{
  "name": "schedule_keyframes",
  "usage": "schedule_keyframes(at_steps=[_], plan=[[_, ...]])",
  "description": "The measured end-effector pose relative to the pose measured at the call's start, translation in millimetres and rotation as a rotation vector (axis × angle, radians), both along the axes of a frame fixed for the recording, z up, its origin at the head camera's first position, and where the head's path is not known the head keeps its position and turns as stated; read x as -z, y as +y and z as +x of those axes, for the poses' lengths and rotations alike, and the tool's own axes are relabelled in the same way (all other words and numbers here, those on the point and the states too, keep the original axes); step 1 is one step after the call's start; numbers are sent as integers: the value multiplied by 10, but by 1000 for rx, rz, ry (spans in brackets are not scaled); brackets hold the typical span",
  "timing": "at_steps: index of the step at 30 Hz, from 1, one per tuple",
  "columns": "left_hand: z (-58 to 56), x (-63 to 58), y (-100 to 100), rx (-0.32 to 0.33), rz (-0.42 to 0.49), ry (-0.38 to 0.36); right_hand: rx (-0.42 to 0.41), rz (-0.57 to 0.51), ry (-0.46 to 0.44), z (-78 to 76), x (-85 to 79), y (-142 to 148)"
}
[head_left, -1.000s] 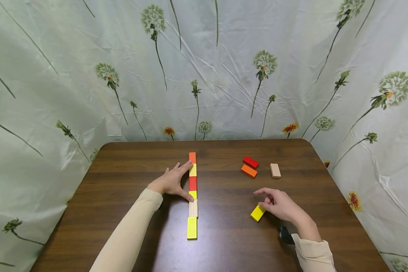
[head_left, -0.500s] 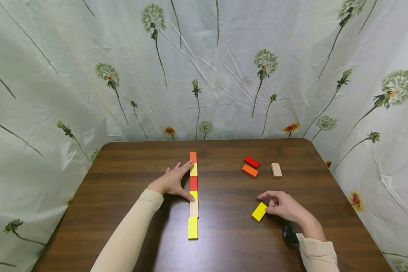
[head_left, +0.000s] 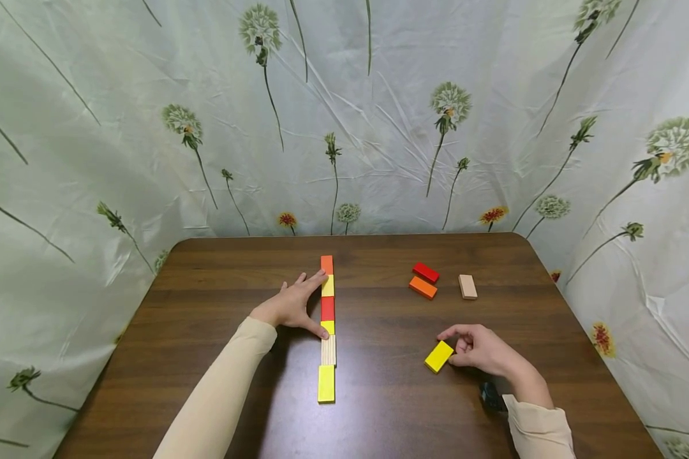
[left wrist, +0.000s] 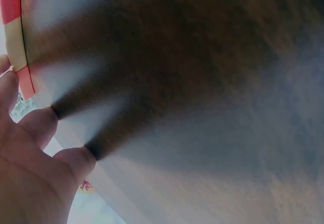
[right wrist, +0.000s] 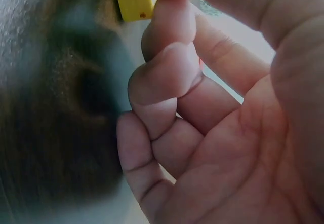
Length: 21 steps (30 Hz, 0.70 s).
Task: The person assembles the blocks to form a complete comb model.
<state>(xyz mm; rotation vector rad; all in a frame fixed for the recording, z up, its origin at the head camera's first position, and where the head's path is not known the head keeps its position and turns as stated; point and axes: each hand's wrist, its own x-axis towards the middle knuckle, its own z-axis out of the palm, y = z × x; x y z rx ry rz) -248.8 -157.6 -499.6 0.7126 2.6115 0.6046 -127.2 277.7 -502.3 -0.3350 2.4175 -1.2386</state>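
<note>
Left hand [head_left: 289, 306]: fingers spread, touching the row of blocks [head_left: 328, 309]; light pressure best. Right hand [head_left: 483, 349]: pinching loose yellow block [head_left: 439, 356]; level handling advisable.

no lettering or numbers can be read.

Single yellow block [head_left: 439, 357], rectangular, at a slant, its far-right end between the thumb and index finger of my right hand [head_left: 485, 350]. Left of it, six blocks end to end, far to near: orange [head_left: 326, 264], yellow [head_left: 329, 287], red [head_left: 328, 308], yellow [head_left: 330, 327], pale striped [head_left: 328, 352], yellow [head_left: 326, 384]; my left hand [head_left: 291, 306] touches the row's far part and middle.
</note>
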Motion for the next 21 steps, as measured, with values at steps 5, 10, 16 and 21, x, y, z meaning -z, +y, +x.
schedule_keyframes(at_steps=[5, 10, 16, 21], plan=[[-8, 4, 1, 0, -1, -4, 16, 29, -3, -8, 28, -15], [-17, -7, -10, -3, -5, -6, 34, 46, -5, -14, 41, -46], [-28, -22, -17, -3, -6, -21, 38, 45, 4, -11, 59, -66], [-36, -16, -2, -5, -10, -30, 45, 44, -3, 3, 72, -61]])
